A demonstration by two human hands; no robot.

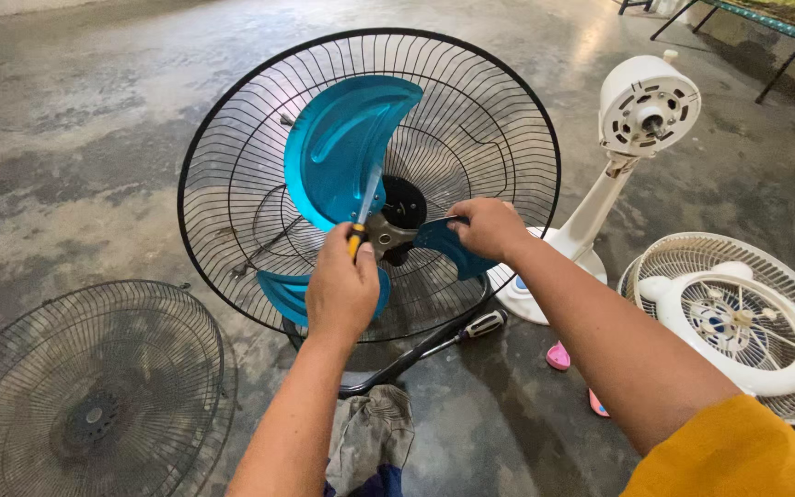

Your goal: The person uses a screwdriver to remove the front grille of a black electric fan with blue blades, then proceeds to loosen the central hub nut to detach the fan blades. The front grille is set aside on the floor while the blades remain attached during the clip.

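- Head view: left hand (342,290) grips a yellow-handled screwdriver (362,217) at the blue fan blade's (342,147) hub.
- Right hand (488,228), at 3 o'clock, clasps a lower blade (448,247).
- Detached grille (94,387) lies at 8 o'clock.

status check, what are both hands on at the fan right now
Left hand shut on screwdriver, tip at blade hub. Right hand grips blue blade. Second screwdriver lies on floor, clear.

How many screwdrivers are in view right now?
2: a yellow-handled screwdriver in the left hand at the blue fan blade's hub, and a black-and-white-handled screwdriver on the floor. Others may be hidden.
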